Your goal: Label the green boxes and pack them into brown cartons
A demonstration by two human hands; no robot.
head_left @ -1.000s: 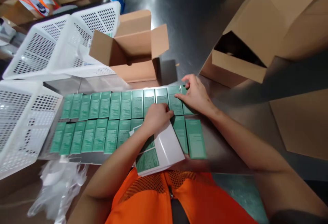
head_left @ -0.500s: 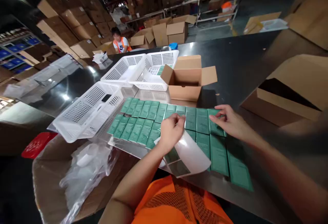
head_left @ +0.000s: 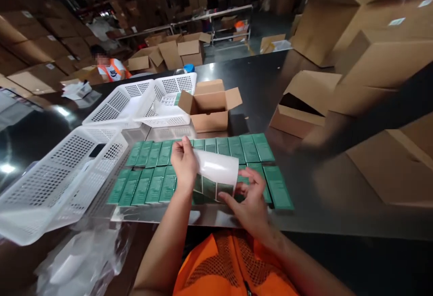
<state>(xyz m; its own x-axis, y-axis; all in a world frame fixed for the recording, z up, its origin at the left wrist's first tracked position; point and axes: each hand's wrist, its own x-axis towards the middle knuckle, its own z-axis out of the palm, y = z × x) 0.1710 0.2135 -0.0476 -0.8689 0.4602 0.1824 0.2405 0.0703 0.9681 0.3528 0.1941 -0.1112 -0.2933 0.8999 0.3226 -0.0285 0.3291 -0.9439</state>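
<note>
My left hand (head_left: 184, 163) is closed on the upper left end of a label sheet (head_left: 218, 165), a curled white backing strip with dark green labels along its lower part. At the strip's right end is my right hand (head_left: 250, 201), thumb and fingers apart; the thumb overlaps a green label, and whether it presses on it I cannot tell. Under and around both hands, green boxes (head_left: 157, 185) in shiny wrap lie in two rows on the table (head_left: 321, 210). The sheet and my hands hide the middle boxes.
Beyond the rows stands an open carton (head_left: 209, 122). White perforated baskets (head_left: 101, 140) are at the left, one holding a dark object (head_left: 97, 150). More cartons (head_left: 301, 106) stand on the right. Clear plastic (head_left: 81, 260) lies at lower left. A person in an orange vest (head_left: 113, 70) is across the table.
My right hand has left the far right box and come to the label sheet. My left hand has lifted and turned the sheet. The view has swung to the right.
</note>
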